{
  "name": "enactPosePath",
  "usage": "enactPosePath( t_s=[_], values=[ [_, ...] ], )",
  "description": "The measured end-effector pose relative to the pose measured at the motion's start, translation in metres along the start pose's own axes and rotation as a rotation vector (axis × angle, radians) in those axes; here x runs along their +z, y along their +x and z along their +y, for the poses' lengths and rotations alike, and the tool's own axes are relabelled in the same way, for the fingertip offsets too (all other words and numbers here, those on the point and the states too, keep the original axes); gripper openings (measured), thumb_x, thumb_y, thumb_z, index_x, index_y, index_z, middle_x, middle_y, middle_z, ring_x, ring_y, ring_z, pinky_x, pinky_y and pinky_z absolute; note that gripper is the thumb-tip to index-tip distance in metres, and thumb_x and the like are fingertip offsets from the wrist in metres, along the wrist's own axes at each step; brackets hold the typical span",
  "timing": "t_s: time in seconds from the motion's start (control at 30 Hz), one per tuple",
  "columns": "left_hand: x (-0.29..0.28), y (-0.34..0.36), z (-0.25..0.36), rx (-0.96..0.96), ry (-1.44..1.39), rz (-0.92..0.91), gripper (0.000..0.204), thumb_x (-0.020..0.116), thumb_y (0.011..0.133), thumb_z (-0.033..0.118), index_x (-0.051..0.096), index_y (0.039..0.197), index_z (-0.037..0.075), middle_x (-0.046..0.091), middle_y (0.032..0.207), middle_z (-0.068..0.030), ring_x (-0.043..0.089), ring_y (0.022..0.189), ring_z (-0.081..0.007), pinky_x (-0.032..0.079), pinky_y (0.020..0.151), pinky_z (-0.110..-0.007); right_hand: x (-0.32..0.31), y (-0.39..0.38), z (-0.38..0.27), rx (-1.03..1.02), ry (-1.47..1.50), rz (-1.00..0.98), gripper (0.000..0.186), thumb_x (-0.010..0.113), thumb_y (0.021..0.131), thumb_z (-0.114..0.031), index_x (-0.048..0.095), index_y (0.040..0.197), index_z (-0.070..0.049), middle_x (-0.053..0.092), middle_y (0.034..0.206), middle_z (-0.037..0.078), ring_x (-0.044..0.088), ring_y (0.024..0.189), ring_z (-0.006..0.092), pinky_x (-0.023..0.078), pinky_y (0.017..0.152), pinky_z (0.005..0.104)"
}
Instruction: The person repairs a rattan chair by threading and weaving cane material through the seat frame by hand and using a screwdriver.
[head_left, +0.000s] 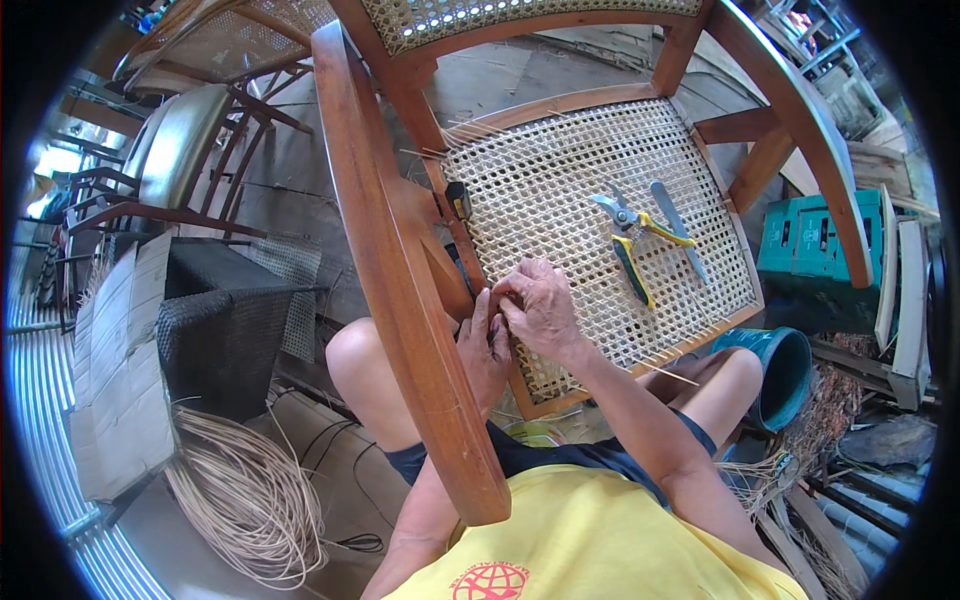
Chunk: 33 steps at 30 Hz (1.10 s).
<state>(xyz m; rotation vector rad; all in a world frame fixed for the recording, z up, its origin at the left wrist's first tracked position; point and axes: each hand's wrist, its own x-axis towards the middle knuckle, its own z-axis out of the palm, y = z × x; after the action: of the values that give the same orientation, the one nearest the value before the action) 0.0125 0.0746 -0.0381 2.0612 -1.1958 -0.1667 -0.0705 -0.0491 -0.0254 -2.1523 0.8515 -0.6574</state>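
In front of me stands a wooden armchair with a woven cane seat point(560, 200). Both my hands meet at the left rail of the seat frame, close to the front corner. My right hand point(541, 308) is closed, its fingertips pinched at the cane's edge; what they hold is too small to make out. Beside it my left hand point(484, 355) reaches under the chair's wooden arm point(400, 270), its fingers bent against the rail and partly hidden. Pruning shears point(632, 240) with yellow-and-black handles lie on the seat, next to a flat metal blade-like tool point(680, 228). A small black-and-yellow object point(458, 199) sits on the left rail.
Loose cane ends stick out past the seat's frame. To the left are a coil of cane strands point(245, 490), a dark woven piece point(215, 335) and a cushioned chair point(185, 150). On the right stand a teal bucket point(780, 375) and green crates point(815, 240).
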Motion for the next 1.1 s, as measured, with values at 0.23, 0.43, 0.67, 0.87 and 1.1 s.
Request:
enactPosePath(
  t_s=[0.23, 0.43, 0.67, 0.87, 1.1],
  values=[
    [-0.005, 0.007, 0.006, -0.143, -0.022, -0.124, 0.048, 0.064, 0.096, 0.017, 0.054, 0.142, 0.011, 0.072, 0.106, -0.0195, 0.071, 0.093, -0.0363, 0.057, 0.076, -0.042, -0.002, -0.002, -0.009, -0.044, -0.087, 0.030, 0.008, 0.072, 0.083, -0.015, 0.066, 0.086, -0.010, 0.058, 0.090, 0.006, 0.058, 0.093, 0.0273, 0.042, 0.084, 0.0428],
    [-0.007, 0.012, 0.004, -0.112, -0.044, -0.139, 0.047, 0.065, 0.095, 0.018, 0.055, 0.141, 0.012, 0.072, 0.099, -0.0190, 0.071, 0.089, -0.0362, 0.056, 0.073, -0.043, -0.001, -0.003, -0.008, -0.039, -0.084, 0.042, 0.009, 0.072, 0.083, -0.015, 0.065, 0.085, -0.010, 0.058, 0.090, 0.007, 0.059, 0.093, 0.0275, 0.042, 0.084, 0.0427],
    [-0.009, 0.013, 0.001, -0.147, 0.013, -0.173, 0.045, 0.065, 0.096, 0.021, 0.058, 0.140, 0.015, 0.072, 0.094, -0.0185, 0.071, 0.084, -0.0366, 0.056, 0.070, -0.044, -0.001, 0.001, -0.005, -0.029, -0.009, 0.060, 0.008, 0.072, 0.082, -0.013, 0.067, 0.087, -0.010, 0.062, 0.088, 0.005, 0.061, 0.090, 0.0263, 0.043, 0.083, 0.0417],
    [-0.013, 0.016, -0.001, -0.032, 0.023, -0.164, 0.049, 0.066, 0.096, 0.020, 0.055, 0.144, 0.013, 0.071, 0.098, -0.0219, 0.071, 0.086, -0.0369, 0.056, 0.071, -0.043, 0.002, 0.001, -0.008, -0.019, -0.037, 0.073, 0.007, 0.072, 0.082, -0.012, 0.068, 0.087, -0.010, 0.063, 0.089, 0.005, 0.061, 0.092, 0.0261, 0.043, 0.084, 0.0419],
    [-0.014, -0.006, 0.002, -0.086, -0.189, -0.036, 0.045, 0.070, 0.092, 0.010, 0.055, 0.134, 0.003, 0.069, 0.102, -0.0188, 0.069, 0.087, -0.0280, 0.054, 0.075, -0.036, 0.009, 0.004, -0.023, 0.036, -0.206, 0.112, 0.009, 0.072, 0.082, -0.016, 0.067, 0.085, -0.010, 0.062, 0.087, 0.005, 0.060, 0.090, 0.0269, 0.043, 0.084, 0.0429]
  ],
)
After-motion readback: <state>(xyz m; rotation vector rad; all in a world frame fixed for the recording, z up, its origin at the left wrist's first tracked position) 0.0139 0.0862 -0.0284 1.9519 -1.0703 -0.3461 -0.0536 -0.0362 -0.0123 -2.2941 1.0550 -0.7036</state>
